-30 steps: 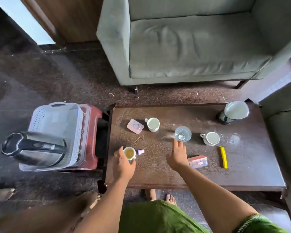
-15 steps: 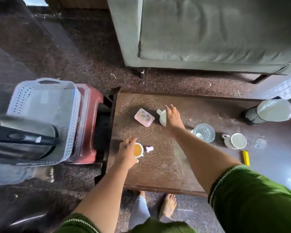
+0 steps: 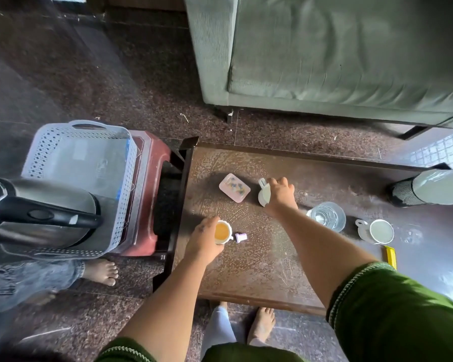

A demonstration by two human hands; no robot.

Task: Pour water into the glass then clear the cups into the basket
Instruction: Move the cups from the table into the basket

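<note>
On the dark wooden table (image 3: 259, 267), my left hand (image 3: 203, 242) grips a small white cup (image 3: 222, 232) holding orange liquid near the left edge. My right hand (image 3: 280, 192) grips a second white cup (image 3: 264, 195) further back, covering its top. A clear glass (image 3: 327, 216) with water stands to the right of my right forearm. A third white cup (image 3: 378, 231) with pale liquid sits beyond the glass. A perforated grey basket (image 3: 84, 163) rests on a red stool (image 3: 148, 205) left of the table.
A steel kettle (image 3: 39, 215) with a black handle sits in the basket's near end. A pink box (image 3: 234, 188), a small lilac cap (image 3: 240, 236), a yellow object (image 3: 390, 257) and a dark jug (image 3: 426, 188) lie on the table. A grey sofa (image 3: 338, 56) stands behind. Another person's foot (image 3: 102, 271) is at left.
My right hand left the glass, moved back and left, and closed round the rear white cup. My left hand stayed on the cup of orange liquid. The camera leaned forward.
</note>
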